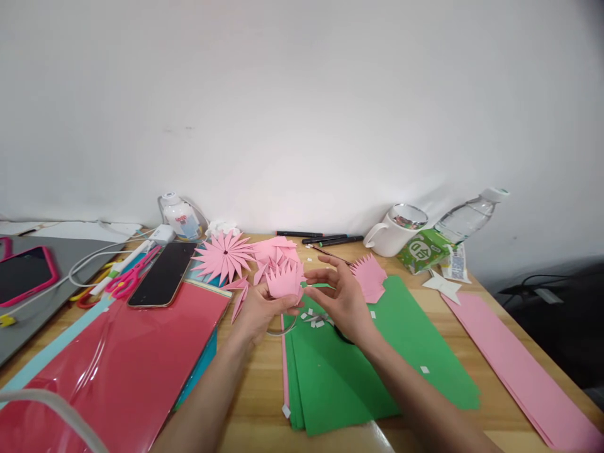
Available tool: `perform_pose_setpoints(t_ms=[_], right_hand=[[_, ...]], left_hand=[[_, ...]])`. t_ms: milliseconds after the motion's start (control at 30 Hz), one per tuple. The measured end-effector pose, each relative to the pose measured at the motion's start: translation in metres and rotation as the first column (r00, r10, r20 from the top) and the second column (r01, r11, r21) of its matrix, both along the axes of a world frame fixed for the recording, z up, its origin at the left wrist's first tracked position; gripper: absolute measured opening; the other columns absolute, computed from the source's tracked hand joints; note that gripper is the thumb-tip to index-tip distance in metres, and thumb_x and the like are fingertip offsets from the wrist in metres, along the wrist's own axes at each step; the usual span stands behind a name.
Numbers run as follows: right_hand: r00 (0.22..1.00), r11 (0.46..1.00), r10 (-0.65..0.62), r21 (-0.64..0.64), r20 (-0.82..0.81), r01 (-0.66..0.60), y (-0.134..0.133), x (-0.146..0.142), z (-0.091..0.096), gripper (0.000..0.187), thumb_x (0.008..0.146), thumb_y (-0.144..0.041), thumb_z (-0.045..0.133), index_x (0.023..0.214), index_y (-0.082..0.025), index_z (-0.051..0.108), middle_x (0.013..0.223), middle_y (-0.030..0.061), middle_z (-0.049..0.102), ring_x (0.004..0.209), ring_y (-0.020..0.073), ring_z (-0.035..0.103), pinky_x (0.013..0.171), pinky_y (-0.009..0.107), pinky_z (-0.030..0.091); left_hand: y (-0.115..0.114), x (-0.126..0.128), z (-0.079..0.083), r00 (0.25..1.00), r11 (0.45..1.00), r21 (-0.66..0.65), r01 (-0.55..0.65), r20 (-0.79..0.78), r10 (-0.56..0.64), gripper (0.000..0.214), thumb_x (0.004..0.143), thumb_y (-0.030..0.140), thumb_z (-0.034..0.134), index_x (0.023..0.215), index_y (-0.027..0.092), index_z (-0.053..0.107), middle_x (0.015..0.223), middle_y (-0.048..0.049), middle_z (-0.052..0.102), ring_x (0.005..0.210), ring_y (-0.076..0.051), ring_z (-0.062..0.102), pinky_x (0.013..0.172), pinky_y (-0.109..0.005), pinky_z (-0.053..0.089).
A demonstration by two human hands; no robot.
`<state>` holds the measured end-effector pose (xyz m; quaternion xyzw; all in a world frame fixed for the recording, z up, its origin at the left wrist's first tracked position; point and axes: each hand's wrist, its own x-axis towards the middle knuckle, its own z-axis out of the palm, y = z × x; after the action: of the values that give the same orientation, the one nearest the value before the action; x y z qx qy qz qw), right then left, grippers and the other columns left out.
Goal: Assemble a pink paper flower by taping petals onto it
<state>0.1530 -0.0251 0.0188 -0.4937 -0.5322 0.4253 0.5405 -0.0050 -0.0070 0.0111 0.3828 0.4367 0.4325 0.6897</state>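
Note:
My left hand [258,306] is closed on a pink paper piece [284,280] cut into pointed fringes, held upright above the table. My right hand [340,296] is right beside it, thumb and forefinger pinched at the piece's right edge while the other fingers are spread. Below both hands lies a stack of green paper sheets [401,358] with small white scraps [315,318] on it. A finished pink paper flower [223,256] lies behind on the left. More cut pink pieces [276,250] and another fringed pink piece [369,278] lie close by.
A red plastic sheet folder [123,371], a phone [163,274], pink scissors [129,277] and a second phone in a pink case [26,274] are at left. Black pens [325,238], a white mug [394,231], a green packet [422,250], a water bottle [467,217] and pink paper strips [514,371] lie at right.

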Motion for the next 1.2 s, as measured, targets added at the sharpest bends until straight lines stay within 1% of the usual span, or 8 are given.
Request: perform_pose_setpoints(t_ms=[133, 200, 367, 567, 800, 967, 1133, 1200], right_hand=[[1.000, 0.999, 0.012, -0.034, -0.027, -0.013, 0.002, -0.012, 0.000, 0.054, 0.069, -0.025, 0.068, 0.116, -0.021, 0.041, 0.079, -0.0006, 0.062, 0.069, 0.0145, 0.062, 0.066, 0.032, 0.055], [0.999, 0.999, -0.001, -0.034, -0.037, 0.000, 0.001, -0.014, -0.003, 0.053, 0.069, -0.023, 0.066, 0.115, -0.022, 0.041, 0.076, -0.0025, 0.060, 0.066, 0.0135, 0.061, 0.065, 0.031, 0.055], [0.998, 0.999, -0.037, -0.022, -0.057, 0.036, -0.002, -0.016, -0.003, 0.055, 0.067, -0.021, 0.067, 0.115, -0.022, 0.040, 0.074, -0.0038, 0.060, 0.064, 0.0130, 0.061, 0.063, 0.029, 0.054], [0.997, 0.999, 0.037, 0.005, -0.064, -0.036, -0.003, -0.016, 0.002, 0.051, 0.068, -0.018, 0.064, 0.114, -0.020, 0.043, 0.077, -0.0031, 0.058, 0.066, 0.0116, 0.059, 0.062, 0.027, 0.052], [0.998, 0.998, -0.056, 0.031, 0.034, 0.055, -0.007, -0.020, 0.004, 0.052, 0.067, -0.016, 0.061, 0.115, -0.021, 0.040, 0.066, -0.0076, 0.052, 0.058, 0.0104, 0.055, 0.056, 0.024, 0.050], [1.000, 0.999, 0.013, 0.046, 0.004, -0.013, -0.006, -0.017, 0.006, 0.059, 0.069, -0.018, 0.063, 0.121, -0.023, 0.037, 0.070, -0.0067, 0.055, 0.060, 0.0107, 0.056, 0.059, 0.026, 0.052], [0.999, 0.997, 0.054, 0.051, 0.002, -0.054, -0.008, -0.012, 0.009, 0.055, 0.072, -0.019, 0.061, 0.122, -0.022, 0.037, 0.075, -0.0043, 0.058, 0.065, 0.0116, 0.059, 0.063, 0.028, 0.053], [0.999, 0.998, 0.050, 0.038, -0.006, -0.050, -0.009, -0.011, 0.009, 0.057, 0.071, -0.018, 0.061, 0.122, -0.022, 0.037, 0.075, -0.0040, 0.059, 0.065, 0.0120, 0.060, 0.063, 0.029, 0.054]], left_hand=[[-0.001, 0.000, 0.000, 0.999, 0.999, 0.003, 0.041, 0.002, -0.041, 0.039, 0.049, 0.020, 0.084, 0.085, 0.011, 0.071, 0.082, -0.0088, 0.073, 0.069, -0.018, 0.066, 0.058, -0.027, 0.056], [-0.001, 0.000, 0.000, 0.999, 0.999, 0.014, 0.042, 0.006, -0.042, 0.040, 0.049, 0.019, 0.084, 0.085, 0.011, 0.071, 0.082, -0.0089, 0.073, 0.069, -0.019, 0.067, 0.058, -0.028, 0.055], [-0.001, 0.001, -0.002, 0.999, 0.998, 0.060, 0.020, -0.036, -0.018, 0.038, 0.044, 0.016, 0.085, 0.079, 0.009, 0.070, 0.071, -0.0073, 0.072, 0.059, -0.017, 0.065, 0.058, -0.029, 0.055], [0.000, 0.000, -0.002, 0.999, 0.994, 0.102, 0.043, -0.034, -0.040, 0.037, 0.047, 0.017, 0.084, 0.080, 0.011, 0.069, 0.067, -0.0042, 0.071, 0.057, -0.016, 0.064, 0.057, -0.027, 0.054], [-0.001, -0.001, 0.000, 0.991, 0.979, 0.177, 0.100, -0.101, -0.083, 0.034, 0.048, 0.019, 0.084, 0.077, 0.011, 0.069, 0.066, -0.0044, 0.071, 0.057, -0.017, 0.065, 0.057, -0.027, 0.055], [-0.002, -0.002, 0.001, 0.989, 0.976, 0.182, 0.124, -0.098, -0.107, 0.026, 0.051, 0.018, 0.083, 0.072, 0.013, 0.069, 0.063, -0.0036, 0.071, 0.057, -0.017, 0.065, 0.058, -0.027, 0.055], [-0.003, -0.002, 0.006, 0.992, 0.983, 0.149, 0.111, -0.079, -0.100, 0.030, 0.051, 0.015, 0.082, 0.079, 0.013, 0.070, 0.073, -0.0047, 0.073, 0.062, -0.017, 0.067, 0.060, -0.026, 0.055], [-0.004, -0.001, 0.007, 0.991, 0.982, 0.149, 0.120, -0.074, -0.110, 0.030, 0.051, 0.014, 0.082, 0.079, 0.013, 0.071, 0.072, -0.0048, 0.073, 0.061, -0.017, 0.066, 0.059, -0.026, 0.055]])
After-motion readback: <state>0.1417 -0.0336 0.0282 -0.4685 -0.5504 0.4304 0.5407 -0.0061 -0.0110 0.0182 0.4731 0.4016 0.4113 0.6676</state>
